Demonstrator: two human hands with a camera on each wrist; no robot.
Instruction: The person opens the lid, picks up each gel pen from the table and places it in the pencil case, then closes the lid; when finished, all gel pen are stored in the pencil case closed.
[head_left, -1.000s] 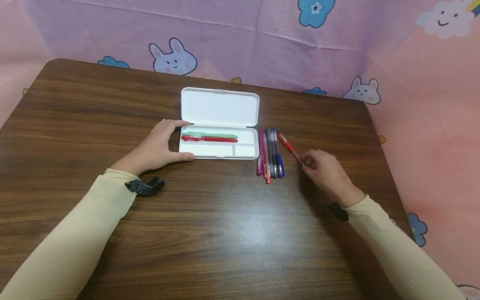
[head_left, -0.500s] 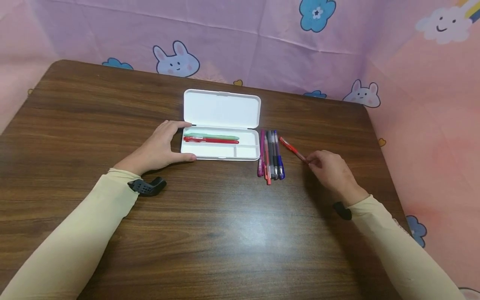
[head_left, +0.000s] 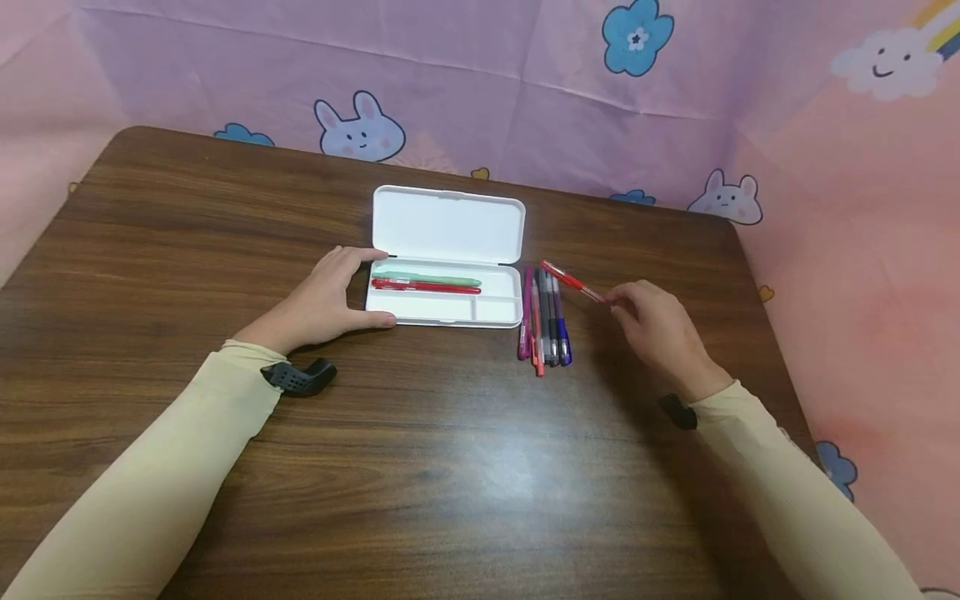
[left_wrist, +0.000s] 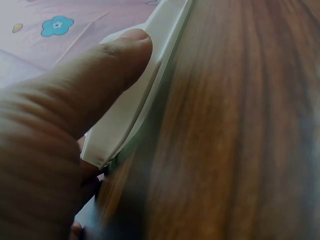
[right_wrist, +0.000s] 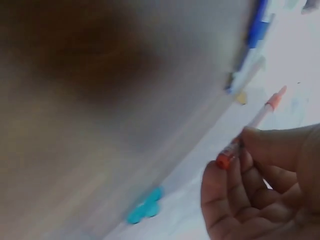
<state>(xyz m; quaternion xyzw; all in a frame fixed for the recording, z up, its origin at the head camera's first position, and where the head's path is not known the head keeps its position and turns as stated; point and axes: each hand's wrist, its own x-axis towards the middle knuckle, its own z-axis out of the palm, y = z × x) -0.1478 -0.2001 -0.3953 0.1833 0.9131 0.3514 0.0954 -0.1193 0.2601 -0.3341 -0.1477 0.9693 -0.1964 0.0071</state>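
Note:
In the head view, my left hand (head_left: 318, 300) holds the left end of a white pencil case (head_left: 495, 310), its thumb at the front edge and a finger at the hinge side. The case lies with its lid raised. A green pen (head_left: 450, 279) and a red pen (head_left: 435, 287) lie side by side in its long compartment. My right hand (head_left: 660, 333) pinches the end of another red pen (head_left: 570, 281) between thumb and fingers, over the table. That pen slants up and left, its far end near the row of loose pens. The left wrist view shows the thumb (left_wrist: 115, 65) on the case's rim.
Several pens lie in a row right of the case: a magenta pen (head_left: 525, 317), a coral pen (head_left: 537, 333), dark pens (head_left: 551, 329) and a blue pen (head_left: 564, 342). The wooden table (head_left: 420, 467) meets a patterned cloth (head_left: 465, 108) behind and at the right.
The right hand has lifted the red pen and brought it back and a little left, near the row's far end. The left hand keeps its hold on the case. The head view has shifted slightly.

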